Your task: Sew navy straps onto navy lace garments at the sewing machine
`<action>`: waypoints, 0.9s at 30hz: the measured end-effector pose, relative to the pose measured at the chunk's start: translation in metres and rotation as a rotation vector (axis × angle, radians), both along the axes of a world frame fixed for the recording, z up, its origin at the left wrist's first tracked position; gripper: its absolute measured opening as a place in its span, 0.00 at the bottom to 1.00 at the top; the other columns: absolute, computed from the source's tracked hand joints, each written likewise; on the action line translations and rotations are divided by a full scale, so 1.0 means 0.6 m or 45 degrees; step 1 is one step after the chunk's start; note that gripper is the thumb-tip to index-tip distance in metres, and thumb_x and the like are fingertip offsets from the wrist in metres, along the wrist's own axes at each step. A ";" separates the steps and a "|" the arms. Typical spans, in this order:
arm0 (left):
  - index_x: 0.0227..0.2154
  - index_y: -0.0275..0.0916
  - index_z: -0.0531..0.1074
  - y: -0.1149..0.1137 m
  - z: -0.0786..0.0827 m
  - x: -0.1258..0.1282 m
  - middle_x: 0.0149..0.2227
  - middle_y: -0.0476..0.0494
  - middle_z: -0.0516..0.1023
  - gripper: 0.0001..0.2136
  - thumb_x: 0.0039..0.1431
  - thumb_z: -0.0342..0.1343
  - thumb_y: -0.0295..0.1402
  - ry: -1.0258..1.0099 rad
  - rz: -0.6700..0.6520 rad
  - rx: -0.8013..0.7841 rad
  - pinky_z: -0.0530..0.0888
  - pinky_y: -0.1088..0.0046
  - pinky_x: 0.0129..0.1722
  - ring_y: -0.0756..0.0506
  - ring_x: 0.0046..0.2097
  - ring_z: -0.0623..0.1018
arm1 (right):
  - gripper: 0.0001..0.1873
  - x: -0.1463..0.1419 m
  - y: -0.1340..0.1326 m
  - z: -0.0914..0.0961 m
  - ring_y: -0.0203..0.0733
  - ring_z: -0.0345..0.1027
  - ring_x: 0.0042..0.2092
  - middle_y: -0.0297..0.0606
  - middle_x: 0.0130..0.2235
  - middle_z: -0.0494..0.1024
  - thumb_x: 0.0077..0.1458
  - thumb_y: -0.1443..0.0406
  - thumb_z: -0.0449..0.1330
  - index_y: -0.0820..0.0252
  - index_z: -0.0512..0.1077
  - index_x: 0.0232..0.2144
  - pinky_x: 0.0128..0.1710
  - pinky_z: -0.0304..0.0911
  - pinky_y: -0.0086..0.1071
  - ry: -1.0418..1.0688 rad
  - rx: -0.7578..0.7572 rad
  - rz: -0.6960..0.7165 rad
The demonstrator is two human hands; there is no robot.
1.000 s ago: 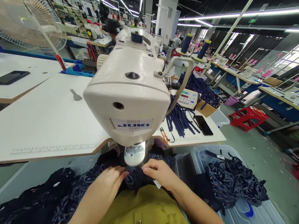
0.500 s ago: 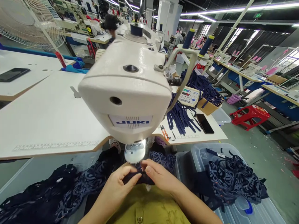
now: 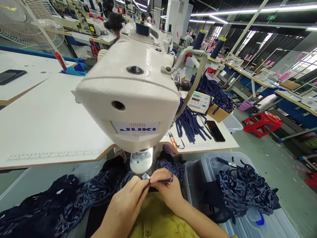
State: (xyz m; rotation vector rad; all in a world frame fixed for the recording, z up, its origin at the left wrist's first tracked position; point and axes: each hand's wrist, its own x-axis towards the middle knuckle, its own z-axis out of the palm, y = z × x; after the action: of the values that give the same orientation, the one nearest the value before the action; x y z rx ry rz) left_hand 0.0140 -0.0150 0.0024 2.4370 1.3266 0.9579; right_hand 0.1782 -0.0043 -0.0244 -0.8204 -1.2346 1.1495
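Just below the sewing machine's metal arm end (image 3: 141, 162), my two hands meet with their fingertips almost touching. My left hand (image 3: 127, 201) is closed in a pinch on dark navy fabric, most of it hidden behind the fingers. A small white label (image 3: 145, 176) sticks up at its fingertips. My right hand (image 3: 169, 191) is also closed, its thumb and fingers bent round a navy fabric strap (image 3: 170, 178) whose end shows beside the knuckles. Above both hands is the white machine head (image 3: 131, 96).
Patterned navy garments (image 3: 84, 195) lie to the left, more (image 3: 244, 188) on a clear plastic box (image 3: 205, 165) at right. Orange thread snips (image 3: 173, 140), navy straps (image 3: 189, 124), a phone (image 3: 216, 131) and a control panel (image 3: 199, 101) are on the table (image 3: 54, 129).
Both hands have turned the fabric near the machine's arm end. The white label and the strap's end now show at the fingers. The view has shifted slightly.
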 end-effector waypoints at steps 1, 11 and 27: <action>0.40 0.41 0.68 -0.001 0.002 0.000 0.29 0.51 0.69 0.08 0.65 0.45 0.34 -0.001 0.001 0.019 0.70 0.82 0.29 0.54 0.28 0.74 | 0.11 0.000 0.000 0.003 0.35 0.71 0.35 0.31 0.32 0.78 0.51 0.71 0.66 0.46 0.80 0.33 0.38 0.66 0.28 0.006 0.028 -0.007; 0.44 0.40 0.68 0.000 0.011 -0.002 0.33 0.49 0.73 0.10 0.65 0.45 0.34 -0.049 -0.027 0.010 0.73 0.83 0.35 0.54 0.33 0.76 | 0.10 0.003 -0.006 0.005 0.38 0.72 0.36 0.32 0.32 0.78 0.52 0.70 0.65 0.46 0.80 0.32 0.38 0.67 0.32 -0.035 0.123 -0.020; 0.34 0.44 0.71 0.012 0.025 -0.003 0.28 0.53 0.72 0.08 0.63 0.48 0.37 -0.186 -0.024 -0.357 0.71 0.83 0.30 0.54 0.29 0.75 | 0.03 -0.007 0.002 0.019 0.36 0.70 0.34 0.33 0.32 0.76 0.57 0.64 0.61 0.56 0.70 0.32 0.35 0.64 0.29 -0.212 -0.042 -0.028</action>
State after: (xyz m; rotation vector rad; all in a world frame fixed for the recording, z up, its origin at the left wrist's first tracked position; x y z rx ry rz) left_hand 0.0123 -0.0080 0.0174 2.1257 1.2888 0.8615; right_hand 0.1742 -0.0034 -0.0130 -0.9680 -1.3430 1.1035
